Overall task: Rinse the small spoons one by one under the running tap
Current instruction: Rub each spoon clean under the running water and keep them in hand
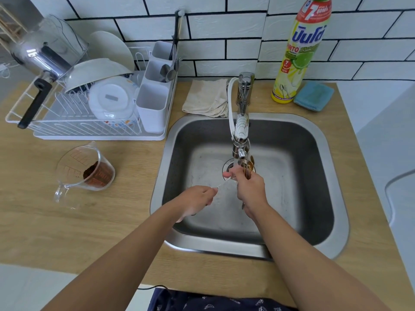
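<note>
Several small spoons (248, 167) stand bunched in the right hand (251, 189), whose fingers are curled round their handles, bowls up just beneath the tap (241, 131) over the sink (332, 198). The left hand (197, 198), nearer the sink's left wall, pinches the end of one thin pale spoon (223, 182) by its handle; the far end of it reaches toward the right hand's fingertips, below the spout. Whether water is flowing cannot be made out. A person appears to be drawing a single spoon out of the bundle for its turn under the tap.

Such spoons are light and stiff, but wet metal is slippery, so a firm pinch low on the handle, leaving the bowl free to the water, looks the safest hold; a loose bundle could slide down toward the drain. On the desk to the left of the sink stand a dish rack (89, 122) and a measuring cup (86, 169) with brown grounds; behind the sink, a folded cloth (205, 97), a detergent bottle (301, 52) and a blue sponge (313, 95).
</note>
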`<move>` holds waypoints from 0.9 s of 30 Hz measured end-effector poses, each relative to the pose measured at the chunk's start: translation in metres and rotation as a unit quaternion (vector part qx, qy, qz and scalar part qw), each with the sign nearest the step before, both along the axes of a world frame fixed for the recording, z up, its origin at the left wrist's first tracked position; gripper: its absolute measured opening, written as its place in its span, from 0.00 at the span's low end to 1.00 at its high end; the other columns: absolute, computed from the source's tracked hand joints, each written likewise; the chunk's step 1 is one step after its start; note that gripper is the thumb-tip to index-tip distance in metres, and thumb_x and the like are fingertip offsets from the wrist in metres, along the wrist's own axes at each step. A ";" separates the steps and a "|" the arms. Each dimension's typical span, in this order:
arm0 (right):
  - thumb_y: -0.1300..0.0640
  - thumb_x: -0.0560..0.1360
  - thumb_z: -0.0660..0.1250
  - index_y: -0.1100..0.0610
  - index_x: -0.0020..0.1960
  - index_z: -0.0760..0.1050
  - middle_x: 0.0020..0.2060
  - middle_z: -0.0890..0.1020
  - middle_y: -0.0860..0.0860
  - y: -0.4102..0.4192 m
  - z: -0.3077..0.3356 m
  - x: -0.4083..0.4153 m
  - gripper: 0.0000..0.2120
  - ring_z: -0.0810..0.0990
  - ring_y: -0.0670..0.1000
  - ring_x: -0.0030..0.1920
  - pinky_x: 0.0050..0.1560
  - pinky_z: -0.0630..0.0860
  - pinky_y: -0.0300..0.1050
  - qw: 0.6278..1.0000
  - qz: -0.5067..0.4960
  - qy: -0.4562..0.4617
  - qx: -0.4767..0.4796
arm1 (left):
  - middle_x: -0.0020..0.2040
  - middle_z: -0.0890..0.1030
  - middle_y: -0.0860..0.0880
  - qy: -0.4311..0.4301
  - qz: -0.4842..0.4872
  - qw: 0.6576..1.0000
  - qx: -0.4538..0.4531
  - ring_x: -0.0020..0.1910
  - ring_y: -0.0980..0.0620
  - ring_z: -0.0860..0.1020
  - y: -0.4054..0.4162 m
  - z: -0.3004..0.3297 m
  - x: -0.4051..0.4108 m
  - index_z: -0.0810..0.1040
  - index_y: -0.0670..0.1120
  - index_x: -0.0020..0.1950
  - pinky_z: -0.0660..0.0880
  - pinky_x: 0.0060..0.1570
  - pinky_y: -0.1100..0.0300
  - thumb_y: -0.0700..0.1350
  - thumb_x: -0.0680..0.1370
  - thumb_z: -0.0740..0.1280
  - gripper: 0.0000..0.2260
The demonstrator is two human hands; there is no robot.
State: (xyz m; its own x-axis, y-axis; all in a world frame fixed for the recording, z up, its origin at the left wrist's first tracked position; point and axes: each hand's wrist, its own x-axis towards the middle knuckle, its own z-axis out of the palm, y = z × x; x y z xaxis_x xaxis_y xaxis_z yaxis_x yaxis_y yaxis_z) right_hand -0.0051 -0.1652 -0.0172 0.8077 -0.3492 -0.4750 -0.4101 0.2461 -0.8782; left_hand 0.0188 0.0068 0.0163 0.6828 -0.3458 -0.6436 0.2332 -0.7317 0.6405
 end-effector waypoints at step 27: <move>0.59 0.79 0.71 0.60 0.52 0.83 0.30 0.83 0.45 -0.051 0.014 0.003 0.05 0.67 0.41 0.21 0.22 0.60 0.35 0.993 -0.099 0.003 0.067 | 0.33 0.78 0.51 0.013 0.028 0.986 -0.162 0.27 0.55 0.71 -0.042 -0.025 0.020 0.82 0.44 0.51 0.68 0.28 0.63 0.48 0.84 0.62 0.11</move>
